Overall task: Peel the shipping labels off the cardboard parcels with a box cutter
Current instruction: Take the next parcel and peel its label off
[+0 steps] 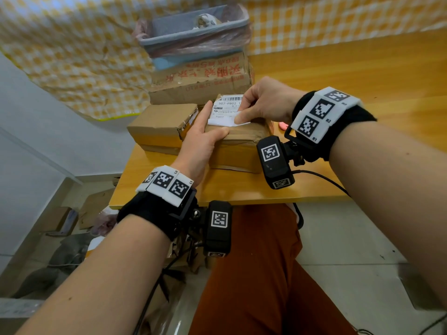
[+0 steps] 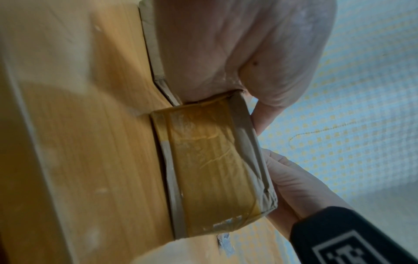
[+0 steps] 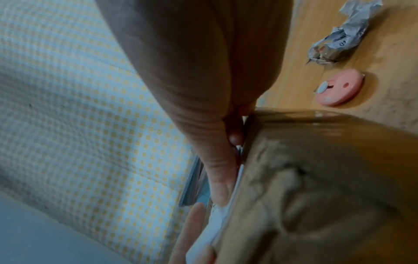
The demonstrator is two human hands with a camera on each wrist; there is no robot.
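Note:
A tape-wrapped cardboard parcel [image 1: 242,143] lies on the wooden table [image 1: 242,189]. A white shipping label [image 1: 223,110] is stuck to its top, and the label's near edge is lifted and curled. My left hand [image 1: 204,128] holds the parcel's near-left corner, thumb across the top and index finger straight along the label's left edge. My right hand [image 1: 242,112] pinches the label's lifted right edge. In the right wrist view the pink box cutter [image 3: 339,87] lies on the table beyond the parcel [image 3: 316,178], with no hand on it. The left wrist view shows the parcel's taped end [image 2: 210,160].
A smaller parcel [image 1: 162,124] sits to the left and a larger red-printed box [image 1: 200,81] behind. A blue bin [image 1: 193,32] lined with a pink bag stands at the back. A crumpled peeled label [image 3: 339,41] lies near the cutter. Flattened cardboard lies on the floor at left.

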